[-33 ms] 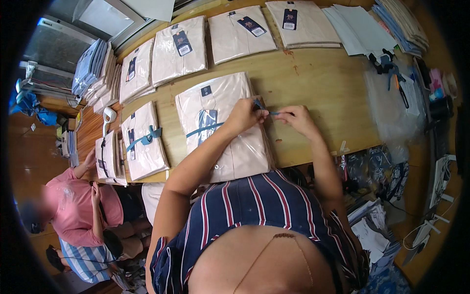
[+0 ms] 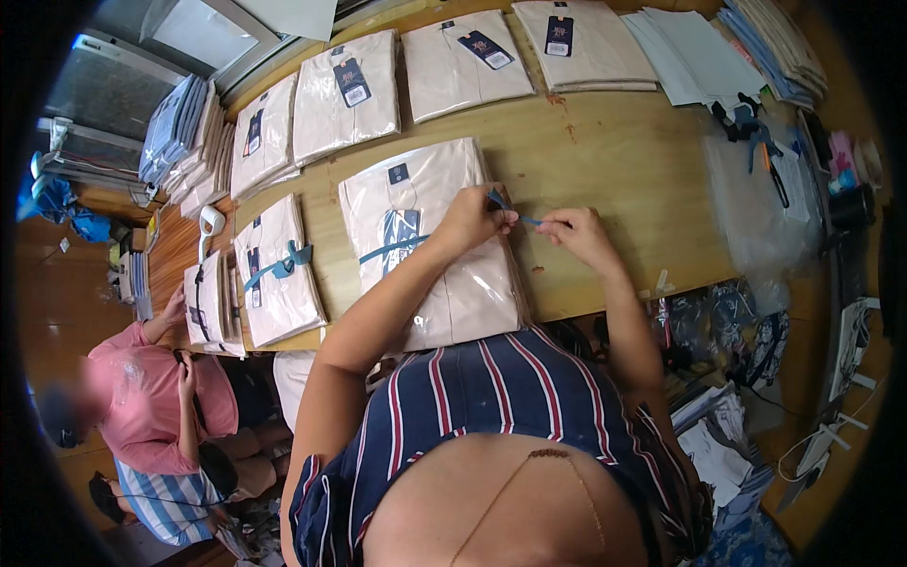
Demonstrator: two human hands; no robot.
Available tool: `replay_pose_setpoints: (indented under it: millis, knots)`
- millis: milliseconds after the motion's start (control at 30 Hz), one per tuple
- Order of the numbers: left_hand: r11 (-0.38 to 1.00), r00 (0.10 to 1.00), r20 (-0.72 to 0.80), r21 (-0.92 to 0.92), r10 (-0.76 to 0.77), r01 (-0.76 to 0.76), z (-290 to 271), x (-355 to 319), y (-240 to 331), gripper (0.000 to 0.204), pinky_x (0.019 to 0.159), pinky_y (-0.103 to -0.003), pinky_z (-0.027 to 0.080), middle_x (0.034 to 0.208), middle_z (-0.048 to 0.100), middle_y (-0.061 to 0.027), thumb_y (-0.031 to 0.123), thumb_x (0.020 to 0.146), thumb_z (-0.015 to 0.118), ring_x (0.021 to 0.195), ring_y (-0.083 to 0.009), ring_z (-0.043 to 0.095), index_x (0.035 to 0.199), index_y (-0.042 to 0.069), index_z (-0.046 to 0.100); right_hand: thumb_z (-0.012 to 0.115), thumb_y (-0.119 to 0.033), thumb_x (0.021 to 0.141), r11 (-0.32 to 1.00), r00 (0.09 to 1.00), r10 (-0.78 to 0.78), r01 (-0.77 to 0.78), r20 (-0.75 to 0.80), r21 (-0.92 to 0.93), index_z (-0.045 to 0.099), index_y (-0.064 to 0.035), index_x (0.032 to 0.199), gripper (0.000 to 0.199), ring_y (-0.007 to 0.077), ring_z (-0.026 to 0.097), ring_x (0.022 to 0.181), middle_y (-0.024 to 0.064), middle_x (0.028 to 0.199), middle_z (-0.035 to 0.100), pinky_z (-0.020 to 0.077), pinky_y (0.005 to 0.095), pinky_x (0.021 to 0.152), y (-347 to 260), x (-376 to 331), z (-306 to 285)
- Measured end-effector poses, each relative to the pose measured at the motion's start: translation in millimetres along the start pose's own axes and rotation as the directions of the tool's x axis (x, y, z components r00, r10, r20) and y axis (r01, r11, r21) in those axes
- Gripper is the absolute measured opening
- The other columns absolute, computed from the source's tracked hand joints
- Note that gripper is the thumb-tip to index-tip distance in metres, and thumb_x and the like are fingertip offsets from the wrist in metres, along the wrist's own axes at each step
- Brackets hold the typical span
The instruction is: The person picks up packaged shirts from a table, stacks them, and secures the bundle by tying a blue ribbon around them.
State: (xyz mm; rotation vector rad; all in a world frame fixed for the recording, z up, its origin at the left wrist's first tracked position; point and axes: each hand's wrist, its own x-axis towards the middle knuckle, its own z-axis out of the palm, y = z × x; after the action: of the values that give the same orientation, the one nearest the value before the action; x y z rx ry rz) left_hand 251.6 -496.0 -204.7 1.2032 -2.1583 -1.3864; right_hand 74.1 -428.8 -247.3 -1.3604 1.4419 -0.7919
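Note:
In front of me lies a stack of folded cream shirts [image 2: 435, 302] in clear plastic, with a dark tag showing on top. A blue-green ribbon [image 2: 383, 253] runs across the stack. My left hand [image 2: 472, 219] rests at the stack's right edge, fingers pinched on the ribbon. Just to the right, my right hand [image 2: 574, 234] grips the ribbon's free end between thumb and finger, a short taut length showing between the hands. To the left sits another shirt stack [image 2: 274, 317], tied with a similar ribbon in a bow [image 2: 291, 265].
Several bagged cream shirts [image 2: 364, 118] line the table's back side. Paper sheets [image 2: 680, 57], clear plastic bags [image 2: 746, 217] and scissors [image 2: 759, 146] lie at the right. Folded clothes [image 2: 175, 132] are piled at far left. A person in pink [image 2: 156, 397] stands at the table's left end.
My right hand has shifted slightly to the right with the ribbon end, so a little more ribbon shows between my hands. The left hand stays almost where it was.

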Motion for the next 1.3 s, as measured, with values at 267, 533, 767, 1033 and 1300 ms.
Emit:
replay_pose_setpoints:
  millis: [267,533,767,1033,1300]
  knots:
    - [0.859,0.906,0.336,0.349,0.257,-0.374,-10,1,10,0.009,0.053,-0.028,0.045,0.064,0.055,-0.0078,0.0,0.057,0.061,0.058,-0.0213,0.055,0.062,0.002,0.053,0.053,-0.016,0.077,0.966,0.966,-0.256,0.256,-0.029,0.025,0.06,-0.0044,0.077,0.014,0.0197,0.055,0.057,0.0077,0.066,0.058,0.0432,0.0277,0.051,-7,-23,38]
    - [-0.037,0.422,0.584,0.614,0.693,-0.788,-12,-15,29,0.011,0.067,-0.027,0.043,0.076,0.048,-0.0051,0.016,0.062,0.047,0.079,-0.0175,0.048,0.067,0.006,0.05,0.042,0.014,0.068,0.753,0.861,-0.507,0.419,0.042,0.506,0.053,0.0001,0.098,0.034,0.0121,0.049,0.08,0.0032,0.087,0.053,0.039,0.0206,0.071,7,37,37]
    - [0.191,0.475,0.305,0.641,0.825,-0.743,-48,-43,25,0.008,0.058,-0.028,0.042,0.068,0.04,-0.0056,0.012,0.059,0.051,0.069,-0.0184,0.047,0.062,0.006,0.045,0.047,0.008,0.07,0.776,0.806,-0.592,0.559,0.031,0.292,0.052,0.0016,0.082,0.015,0.0135,0.051,0.078,0.0044,0.086,0.052,0.0408,0.0243,0.068,-45,31,29]
    - [0.555,0.371,-0.448,0.405,0.813,-0.727,-98,-93,33,0.017,0.048,-0.027,0.04,0.062,0.05,-0.0094,-0.004,0.056,0.066,0.057,-0.0197,0.05,0.06,-0.001,0.05,0.054,-0.013,0.064,-0.025,0.341,-0.847,0.741,0.408,-0.671,0.05,-0.0086,0.071,0.009,0.0147,0.048,0.075,0.0014,0.071,0.047,0.0377,0.0276,0.065,-198,9,17]
    - [0.766,0.479,-0.762,0.035,0.436,-0.642,-103,-128,-20,0.016,0.053,-0.023,0.042,0.071,0.052,-0.009,-0.008,0.061,0.064,0.063,-0.0154,0.052,0.064,-0.002,0.05,0.048,-0.001,0.071,0.474,0.62,-0.691,0.777,0.373,-0.413,0.05,-0.0003,0.081,0.01,0.0161,0.048,0.075,0.0046,0.078,0.049,0.0394,0.0287,0.067,-147,8,20]
